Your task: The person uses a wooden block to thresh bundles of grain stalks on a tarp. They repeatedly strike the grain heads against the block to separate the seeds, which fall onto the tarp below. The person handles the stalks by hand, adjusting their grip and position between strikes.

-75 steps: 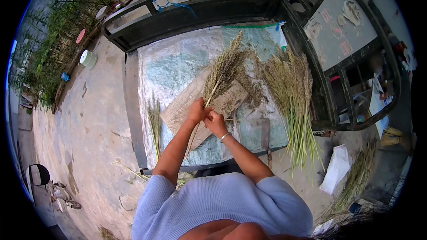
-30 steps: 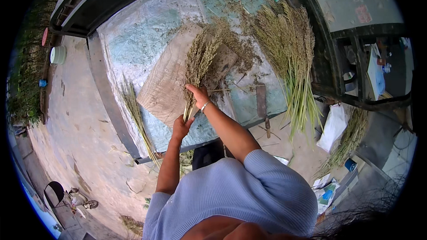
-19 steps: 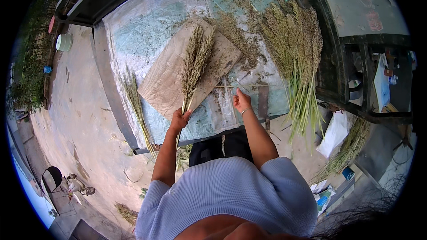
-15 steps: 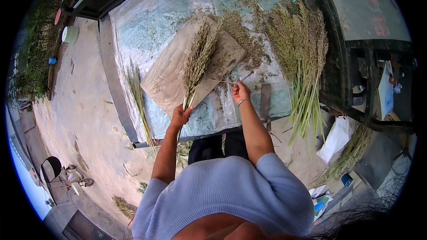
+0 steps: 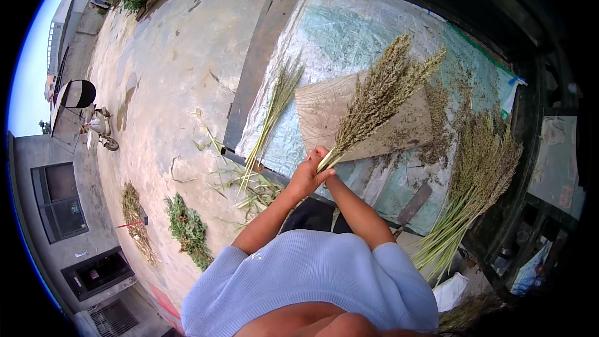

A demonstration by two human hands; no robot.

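Note:
A bunch of cut grain stalks (image 5: 387,97) with full brownish-green seed heads slants up and right over a wooden board (image 5: 324,106). My left hand (image 5: 304,178) is closed round its pale stems near the lower end. My right hand (image 5: 319,151) meets the left at those stems, with curled fingertips showing beyond it and the rest hidden. Whether the right hand still has the thin straw cannot be seen. The seed heads lie above the board, whose right end carries scattered seeds.
Under the board lies a pale blue-white sheet (image 5: 337,28). A larger pile of grain stalks (image 5: 480,168) rests on the right, a thin bundle (image 5: 274,109) on the left. A dark flat strip (image 5: 415,205) lies near the front edge. Farther left stands a scooter (image 5: 100,125).
My right hand has moved left to join my left hand at the stems. The thin straw it pinched is out of sight. The whole view has swung, showing more ground on the left.

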